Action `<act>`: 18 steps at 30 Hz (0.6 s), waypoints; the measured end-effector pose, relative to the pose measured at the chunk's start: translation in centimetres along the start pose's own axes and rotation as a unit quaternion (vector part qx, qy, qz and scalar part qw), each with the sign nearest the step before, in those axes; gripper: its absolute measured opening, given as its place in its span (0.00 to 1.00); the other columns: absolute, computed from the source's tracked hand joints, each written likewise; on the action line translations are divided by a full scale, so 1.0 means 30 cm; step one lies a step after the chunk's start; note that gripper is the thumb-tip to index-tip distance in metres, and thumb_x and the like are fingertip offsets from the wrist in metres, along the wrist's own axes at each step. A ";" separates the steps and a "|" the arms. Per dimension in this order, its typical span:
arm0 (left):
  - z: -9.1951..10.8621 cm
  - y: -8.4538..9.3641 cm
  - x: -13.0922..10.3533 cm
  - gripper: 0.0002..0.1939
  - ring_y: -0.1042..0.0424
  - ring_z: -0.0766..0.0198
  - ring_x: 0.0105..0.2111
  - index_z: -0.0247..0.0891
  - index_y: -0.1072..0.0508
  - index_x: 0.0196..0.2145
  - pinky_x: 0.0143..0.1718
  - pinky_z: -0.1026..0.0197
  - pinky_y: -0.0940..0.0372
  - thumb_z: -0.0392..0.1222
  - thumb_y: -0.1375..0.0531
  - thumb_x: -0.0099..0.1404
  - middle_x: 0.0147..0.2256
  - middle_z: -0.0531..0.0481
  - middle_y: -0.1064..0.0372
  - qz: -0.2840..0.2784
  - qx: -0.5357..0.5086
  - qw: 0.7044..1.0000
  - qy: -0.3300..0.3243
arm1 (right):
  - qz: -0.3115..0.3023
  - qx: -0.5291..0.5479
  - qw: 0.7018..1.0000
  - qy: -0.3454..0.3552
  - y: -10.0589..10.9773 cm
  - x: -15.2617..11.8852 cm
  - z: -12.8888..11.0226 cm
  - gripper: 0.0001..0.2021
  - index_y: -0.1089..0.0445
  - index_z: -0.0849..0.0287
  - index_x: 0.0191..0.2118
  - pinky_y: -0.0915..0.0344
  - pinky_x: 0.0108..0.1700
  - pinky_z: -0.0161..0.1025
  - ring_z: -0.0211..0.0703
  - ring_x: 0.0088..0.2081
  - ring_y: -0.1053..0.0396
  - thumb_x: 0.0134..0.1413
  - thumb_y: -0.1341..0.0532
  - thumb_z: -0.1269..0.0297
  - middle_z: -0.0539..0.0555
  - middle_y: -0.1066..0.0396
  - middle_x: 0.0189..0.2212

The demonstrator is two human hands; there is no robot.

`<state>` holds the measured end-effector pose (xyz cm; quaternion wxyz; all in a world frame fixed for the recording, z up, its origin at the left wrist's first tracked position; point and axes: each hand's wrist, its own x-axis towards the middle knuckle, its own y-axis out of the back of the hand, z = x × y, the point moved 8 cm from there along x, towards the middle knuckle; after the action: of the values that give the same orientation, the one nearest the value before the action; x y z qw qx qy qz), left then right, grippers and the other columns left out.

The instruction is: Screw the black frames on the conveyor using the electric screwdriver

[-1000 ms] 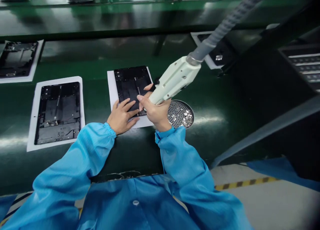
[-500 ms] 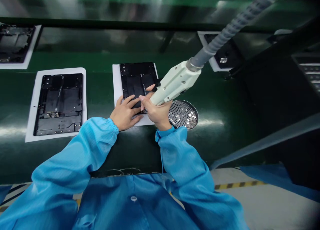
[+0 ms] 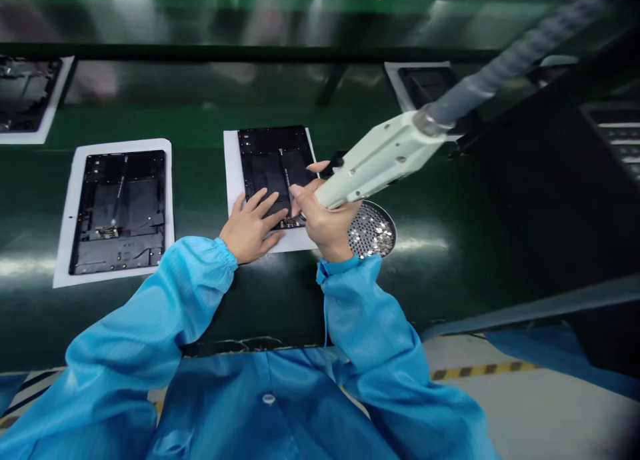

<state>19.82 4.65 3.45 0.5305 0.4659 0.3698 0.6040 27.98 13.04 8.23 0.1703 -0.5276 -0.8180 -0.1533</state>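
My right hand [image 3: 327,223] is wrapped round a pale electric screwdriver [image 3: 383,157], which tilts up to the right and ends in a thick grey hose [image 3: 505,63]. Its tip is hidden by my fingers, near the lower right of a black tablet back shell [image 3: 267,170]. Fingers spread, my left hand [image 3: 253,230] lies flat on the shell's lower left part. A small circuit board [image 3: 290,223] shows at the shell's bottom edge, by the left fingertips. White sheet [image 3: 233,163] material lies under the shell.
Right of my hand stands a round perforated metal dish [image 3: 373,230] with many small shiny pieces. Another black shell [image 3: 123,210] on a white sheet lies to the left. More shells lie at the far left [image 3: 27,93] and back right [image 3: 425,83], all on a green work surface [image 3: 200,180].
My right hand and the electric screwdriver have moved a little right, away from the left fingers, uncovering the small board. The hose has swung right. My left hand stays in place.
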 end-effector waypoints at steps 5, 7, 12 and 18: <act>0.027 0.006 -0.019 0.19 0.51 0.38 0.65 0.40 0.25 0.51 0.59 0.28 0.54 0.49 0.45 0.67 0.63 0.38 0.44 0.003 0.023 0.999 -0.029 | 0.039 -0.009 0.999 -0.008 0.075 0.023 0.002 0.12 0.36 0.54 0.41 0.30 0.28 0.40 0.35 0.16 0.37 0.51 0.36 0.65 0.40 0.38 0.14; 0.039 0.011 -0.031 0.18 0.49 0.39 0.64 0.40 0.24 0.49 0.59 0.28 0.54 0.50 0.45 0.67 0.61 0.38 0.41 0.011 0.025 0.999 -0.045 | 0.048 -0.022 0.999 -0.011 0.092 0.026 0.007 0.11 0.35 0.54 0.41 0.29 0.30 0.41 0.36 0.17 0.36 0.50 0.37 0.66 0.40 0.38 0.14; -0.032 0.088 -0.046 0.18 0.36 0.46 0.57 0.40 0.20 0.38 0.58 0.41 0.45 0.54 0.43 0.65 0.54 0.41 0.30 0.087 0.010 0.996 -0.005 | 0.067 -0.014 0.997 -0.024 0.107 0.027 0.009 0.10 0.34 0.55 0.39 0.29 0.31 0.42 0.37 0.18 0.35 0.48 0.37 0.68 0.41 0.37 0.14; -0.280 0.182 -0.110 0.25 0.27 0.54 0.30 0.40 0.25 0.27 0.28 0.59 0.41 0.66 0.42 0.58 0.27 0.47 0.26 0.051 0.063 0.928 0.364 | 0.096 -0.021 0.995 -0.017 0.116 0.032 -0.004 0.06 0.33 0.56 0.31 0.29 0.35 0.43 0.42 0.25 0.30 0.44 0.36 0.66 0.45 0.35 0.16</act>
<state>10.20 0.89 5.57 0.2969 0.2646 0.5509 0.7337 30.83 15.14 9.01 0.1590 -0.6098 -0.7629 -0.1445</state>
